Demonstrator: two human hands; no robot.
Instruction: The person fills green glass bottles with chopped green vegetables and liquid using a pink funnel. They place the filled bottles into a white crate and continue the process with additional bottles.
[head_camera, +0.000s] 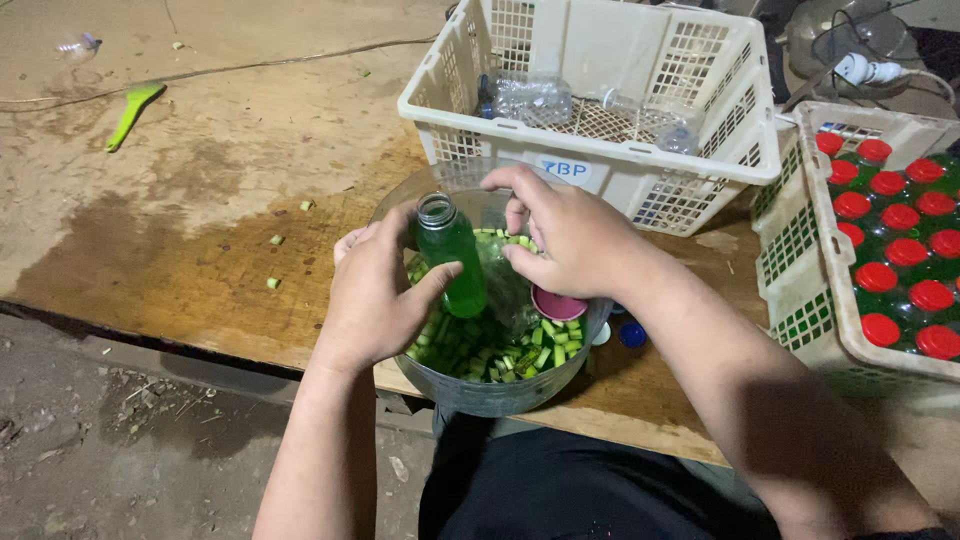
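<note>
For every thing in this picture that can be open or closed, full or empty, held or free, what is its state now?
Green bottle: uncapped, filled with green liquid, upright, held by left hand.
Right hand: over the bowl, fingers bent; what it grips cannot be told.
Metal bowl: holds green cut pieces.
White basket: holds a few clear empty bottles.
Side basket: full of green bottles with red caps on.
Blue cap: loose on the table.

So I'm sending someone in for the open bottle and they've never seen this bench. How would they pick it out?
Find the round metal bowl of chopped green pieces at the bench's near edge, in front of the white basket. The bottle stands upright over it in the left hand. It is green-filled and uncapped, unlike the red-capped bottles crated to the right.
</note>
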